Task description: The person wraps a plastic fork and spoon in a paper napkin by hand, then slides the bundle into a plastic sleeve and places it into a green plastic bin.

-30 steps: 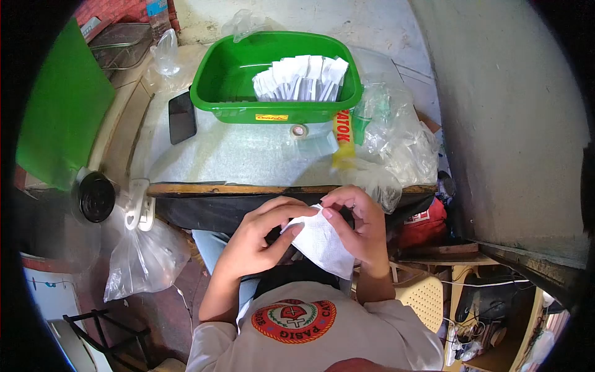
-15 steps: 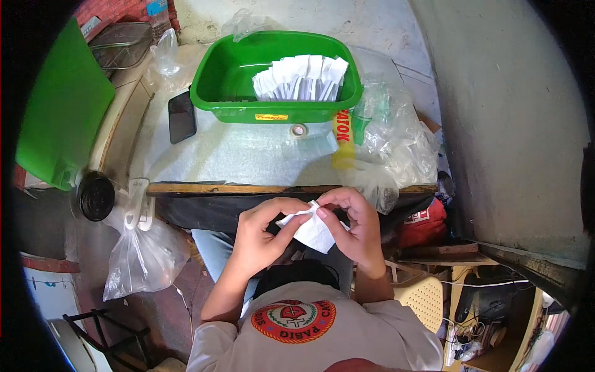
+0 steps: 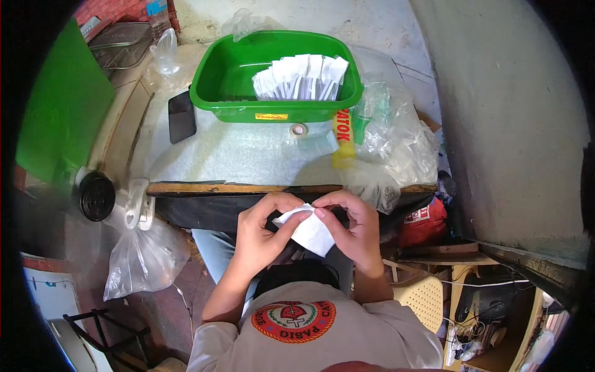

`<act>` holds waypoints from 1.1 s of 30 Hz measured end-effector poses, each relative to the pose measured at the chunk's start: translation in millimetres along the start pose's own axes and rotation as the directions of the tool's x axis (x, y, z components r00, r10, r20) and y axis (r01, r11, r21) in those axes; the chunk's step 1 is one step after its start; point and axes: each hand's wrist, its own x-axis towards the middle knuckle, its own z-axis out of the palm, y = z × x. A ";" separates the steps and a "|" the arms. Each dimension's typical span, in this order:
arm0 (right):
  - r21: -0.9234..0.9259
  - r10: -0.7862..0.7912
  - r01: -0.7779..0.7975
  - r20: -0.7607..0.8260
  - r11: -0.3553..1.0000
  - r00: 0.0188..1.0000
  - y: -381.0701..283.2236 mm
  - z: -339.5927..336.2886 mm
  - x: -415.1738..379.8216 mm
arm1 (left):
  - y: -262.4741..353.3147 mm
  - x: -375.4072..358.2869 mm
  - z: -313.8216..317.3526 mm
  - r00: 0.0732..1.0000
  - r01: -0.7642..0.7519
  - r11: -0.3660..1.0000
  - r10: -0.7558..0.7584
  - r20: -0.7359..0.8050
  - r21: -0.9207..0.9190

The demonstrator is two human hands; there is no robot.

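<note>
Pinching a thin white sheet (image 3: 315,237) near its top edge, L hand (image 3: 255,235) & R hand (image 3: 354,232) have thumbs + fingers closed on it, one hand per side, tips close together. The sheet (tissue or cloth, can't tell) is b/w the hands, over the lap (image 3: 304,273), just this side of the worktop (image 3: 242,152), w/ its lower corner hanging free.

Main risk: tearing or creasing, b/c the material looks flimsy & both hands grip so near each other; an uneven pull could rip it or skew the layers. Next risk: a slip. Only the top part is held, so if one side lets go, it'd prob. flop open or drop onto the lap, maybe the floor, as there's no worktop under it.

On the worktop, the tape roll (image 3: 298,130) lies by a clear plastic piece (image 3: 319,144); a sleeve or wrist reaching fwd could knock either. Loose plastic bags (image 3: 400,146) bunch at the R side & spill over the edge, so an elbow could snag them. White packets (image 3: 304,77) stand fanned in the green basin (image 3: 310,113); a bump to its wall might topple the row.
</note>
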 end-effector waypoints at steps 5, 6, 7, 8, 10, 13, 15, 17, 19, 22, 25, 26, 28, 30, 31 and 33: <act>-0.071 -0.027 0.026 -0.002 0.997 1.000 -6.1 1.2 1.0 | -2.9 -0.9 0.7 1.000 0.003 1.000 -0.002 -0.008 0.013; -0.094 -0.034 0.035 0.005 0.995 0.999 -7.8 1.1 0.9 | -3.4 -1.0 0.9 1.000 0.009 1.000 -0.009 -0.014 0.021; -0.117 -0.042 0.043 0.012 0.992 0.999 -9.3 1.1 1.1 | -2.9 -0.9 0.9 1.000 0.008 1.000 -0.008 -0.015 0.021; -0.117 -0.044 0.045 0.013 0.992 0.999 -10.8 1.1 1.6 | -2.2 -0.7 0.8 1.000 0.013 1.000 -0.012 -0.013 0.027; -0.123 -0.047 0.049 0.016 0.991 0.999 -12.9 1.1 2.4 | -1.9 -0.7 0.8 1.000 0.017 0.999 -0.017 -0.012 0.034; -0.117 -0.102 0.103 0.015 0.988 0.995 -9.1 2.4 3.6 | -2.5 -1.4 0.7 1.000 0.007 0.999 -0.006 -0.021 0.048; -0.107 -0.087 0.089 0.020 0.990 0.996 -7.2 2.5 3.6 | -2.4 -1.6 0.4 1.000 0.004 0.998 -0.003 -0.023 0.063; -0.097 -0.072 0.074 0.024 0.992 0.997 -7.4 2.5 3.4 | -2.4 -1.5 0.5 1.000 -0.003 0.998 0.005 -0.023 0.057; -0.045 -0.022 0.024 0.027 0.999 0.999 -8.7 2.6 3.5 | -2.2 -1.1 0.6 1.000 -0.011 0.999 0.013 -0.023 0.050; -0.022 -0.035 0.035 0.006 0.999 0.999 -4.0 3.2 5.4 | -1.3 -1.1 0.8 0.999 -0.035 0.998 0.036 -0.024 0.055; -0.001 -0.039 0.039 0.010 0.999 0.999 1.3 3.8 4.3 | -0.6 -1.3 0.5 0.999 -0.037 0.998 0.038 -0.028 0.051; -0.001 -0.039 0.039 0.010 0.999 0.999 1.4 3.8 4.6 | 0.1 -1.2 0.2 0.999 -0.036 0.997 0.037 -0.024 0.062; -0.013 -0.042 0.043 0.017 0.999 0.999 1.1 3.7 5.1 | -0.6 -1.6 0.1 0.999 -0.034 0.997 0.036 -0.020 0.071; 0.004 -0.030 0.030 0.019 1.000 0.999 0.6 4.3 5.9 | -3.7 -2.3 0.3 0.995 -0.092 0.990 0.096 -0.030 0.110; 0.022 -0.018 0.018 0.021 1.000 1.000 0.4 4.4 6.1 | -4.3 -2.5 0.2 0.995 -0.092 0.990 0.095 -0.030 0.109; 0.026 -0.013 0.012 0.019 1.000 1.000 2.7 4.8 6.0 | -4.9 -2.4 0.1 0.996 -0.086 0.990 0.089 -0.021 0.115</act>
